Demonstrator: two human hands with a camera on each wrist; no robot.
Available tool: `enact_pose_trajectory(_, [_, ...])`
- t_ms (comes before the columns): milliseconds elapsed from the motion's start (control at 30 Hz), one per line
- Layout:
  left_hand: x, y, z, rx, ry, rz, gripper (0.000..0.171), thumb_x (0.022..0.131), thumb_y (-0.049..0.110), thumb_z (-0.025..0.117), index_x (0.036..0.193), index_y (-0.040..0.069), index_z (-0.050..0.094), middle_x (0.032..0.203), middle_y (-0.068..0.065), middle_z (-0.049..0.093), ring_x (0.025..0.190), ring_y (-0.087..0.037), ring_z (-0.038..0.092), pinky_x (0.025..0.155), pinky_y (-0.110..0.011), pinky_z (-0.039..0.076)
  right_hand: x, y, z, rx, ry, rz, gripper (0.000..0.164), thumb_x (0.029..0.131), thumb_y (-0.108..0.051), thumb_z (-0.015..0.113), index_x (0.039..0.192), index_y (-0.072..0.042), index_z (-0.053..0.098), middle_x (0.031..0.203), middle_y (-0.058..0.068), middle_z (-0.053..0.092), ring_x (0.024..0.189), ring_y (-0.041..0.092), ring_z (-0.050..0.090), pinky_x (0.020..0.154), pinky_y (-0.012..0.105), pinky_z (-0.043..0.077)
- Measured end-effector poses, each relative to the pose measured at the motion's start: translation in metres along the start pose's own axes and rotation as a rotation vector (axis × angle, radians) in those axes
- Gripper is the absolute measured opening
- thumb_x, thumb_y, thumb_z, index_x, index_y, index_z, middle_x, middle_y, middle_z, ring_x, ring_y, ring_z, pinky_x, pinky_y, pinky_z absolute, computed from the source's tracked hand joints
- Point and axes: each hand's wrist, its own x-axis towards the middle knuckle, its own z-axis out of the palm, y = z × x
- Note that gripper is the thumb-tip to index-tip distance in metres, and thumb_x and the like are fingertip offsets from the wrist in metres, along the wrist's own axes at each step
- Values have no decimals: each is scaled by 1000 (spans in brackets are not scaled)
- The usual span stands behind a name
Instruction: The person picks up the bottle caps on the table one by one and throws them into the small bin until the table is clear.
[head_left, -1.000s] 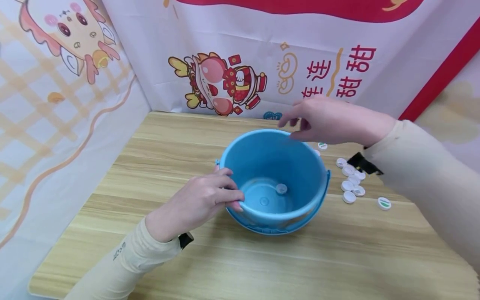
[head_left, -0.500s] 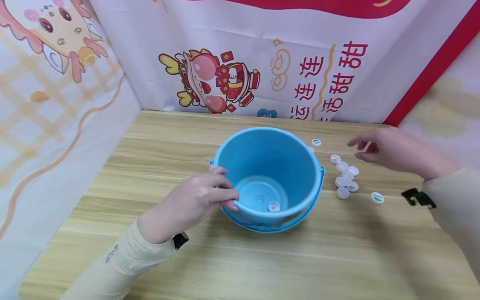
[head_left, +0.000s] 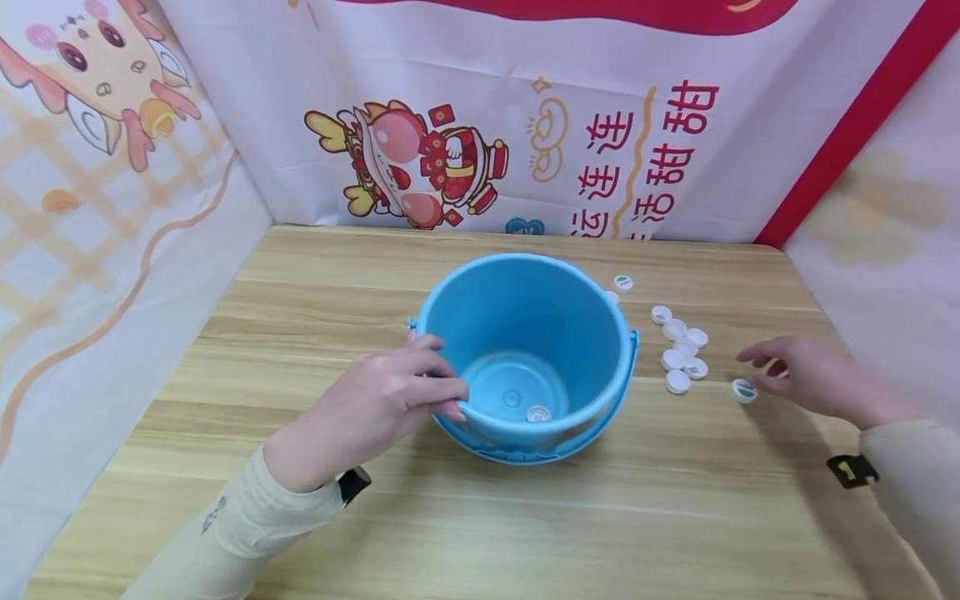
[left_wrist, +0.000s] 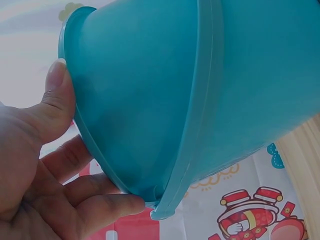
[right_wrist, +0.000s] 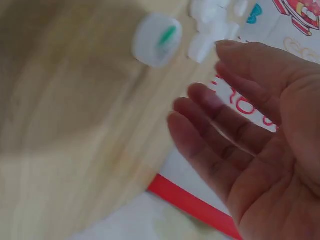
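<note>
A light blue bucket (head_left: pixel 525 312) stands on the wooden table, its handle folded down around the near side. My left hand (head_left: pixel 367 408) grips the rim at the near left; in the left wrist view the thumb (left_wrist: pixel 60 95) lies outside and the other fingers curl over the edge. One white bottle cap (head_left: pixel 538 413) lies on the bucket's floor. To the right, my right hand (head_left: pixel 825 379) hovers with loosely bent fingers and nothing in them. Beside its fingertips is a white bottle cap with a green mark (head_left: pixel 745 391), also visible in the right wrist view.
Several white bottle caps (head_left: pixel 677 382) lie clustered right of the bucket. Behind them, a green-marked cap (head_left: pixel 623 283) sits near another cap (head_left: pixel 612 297) partly hidden by the rim. A printed cloth (head_left: pixel 555 150) hangs along the table's back edge.
My right hand has moved from over the bucket to the right and down beside the green-marked cap. The cap in the bucket has shifted toward the near side. My left hand keeps its grip.
</note>
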Motion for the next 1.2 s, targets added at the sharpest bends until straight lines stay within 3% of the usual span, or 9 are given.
enact_pose_trajectory(200, [-1, 1, -1, -13, -2, -2, 21, 79, 19, 81, 98, 12, 79, 91, -2, 70, 95, -21, 66, 102, -49, 45, 6, -13, 12, -7, 87, -77, 34, 82, -10, 80, 114, -2, 71, 106, 13, 70, 89, 27, 66, 75, 47, 57])
enact_pose_trajectory(300, [-1, 1, -1, -22, 3, 5, 20, 79, 18, 81, 98, 12, 79, 90, -1, 70, 91, -19, 63, 100, -45, 49, 14, -22, 16, -15, 73, -82, 38, 82, -11, 82, 118, -5, 70, 108, 13, 68, 93, 29, 65, 78, 50, 56])
enact_pose_trajectory(433, [-2, 1, 0, -27, -1, -5, 21, 79, 17, 82, 98, 12, 79, 91, -1, 71, 96, -21, 66, 102, -46, 47, 23, -32, 20, 10, 15, -25, 41, 81, -13, 83, 120, -7, 70, 111, 14, 66, 98, 30, 62, 84, 54, 54])
enact_pose_trajectory(600, [-3, 3, -1, -36, -19, -40, 22, 79, 18, 81, 101, 12, 79, 93, -2, 72, 105, -24, 67, 105, -51, 41, 31, -37, 27, 33, -22, -7, 37, 80, -11, 84, 115, -6, 72, 104, 9, 68, 89, 24, 61, 80, 47, 56])
enact_pose_trajectory(867, [-2, 5, -2, -14, -29, -42, 22, 79, 18, 82, 100, 12, 79, 92, -1, 72, 99, -21, 66, 103, -50, 44, 33, -39, 37, 22, 4, -54, 28, 79, -5, 82, 107, -6, 74, 99, 8, 69, 85, 23, 63, 78, 49, 57])
enact_pose_trajectory(1033, [-1, 6, -3, 11, -36, -20, 21, 80, 19, 81, 99, 12, 79, 90, 0, 70, 88, -17, 59, 89, -37, 56, 28, -40, 31, 34, -20, -39, 28, 81, -3, 80, 108, -5, 73, 97, 6, 68, 83, 21, 61, 78, 48, 57])
enact_pose_trajectory(1200, [0, 5, -5, 19, -25, -25, 22, 79, 19, 82, 100, 11, 80, 91, -2, 72, 95, -20, 65, 99, -45, 50, 20, -50, 8, 18, 13, -119, 29, 80, -2, 80, 107, -2, 72, 92, 2, 66, 81, 19, 62, 73, 44, 57])
